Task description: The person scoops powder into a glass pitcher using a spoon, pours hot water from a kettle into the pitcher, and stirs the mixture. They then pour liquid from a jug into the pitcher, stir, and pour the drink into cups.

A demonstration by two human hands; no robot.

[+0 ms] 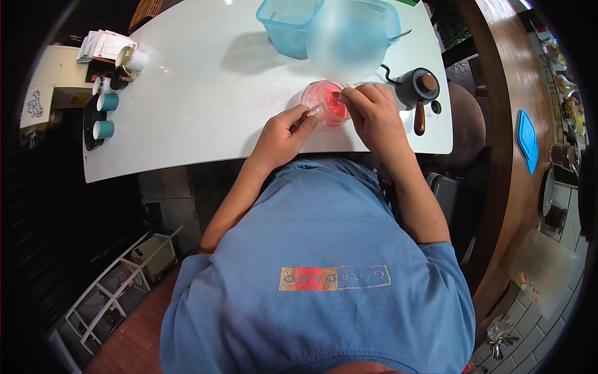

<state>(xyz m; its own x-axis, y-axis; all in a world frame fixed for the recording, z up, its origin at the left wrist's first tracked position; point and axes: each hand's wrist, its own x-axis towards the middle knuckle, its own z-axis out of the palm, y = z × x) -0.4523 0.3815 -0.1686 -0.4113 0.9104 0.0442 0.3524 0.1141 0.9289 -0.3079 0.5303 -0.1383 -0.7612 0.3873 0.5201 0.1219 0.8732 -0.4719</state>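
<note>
Container (pixel 321 98), one, clear: left hand (pixel 288 136) clamped on side, right hand (pixel 375 114) at rim, grip unclear; teal mugs (pixel 103 129), two.

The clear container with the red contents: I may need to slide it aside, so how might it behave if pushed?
The clear container would probably keep its shape, as its round rim shows no sag. It may slide readily, since the white table looks glossy. The red contents could slosh if liquid; the container's top is open.

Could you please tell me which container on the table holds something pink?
The clear round bowl at the left hand, distinguished by its pink contents; the blue containers beyond show none.
</note>
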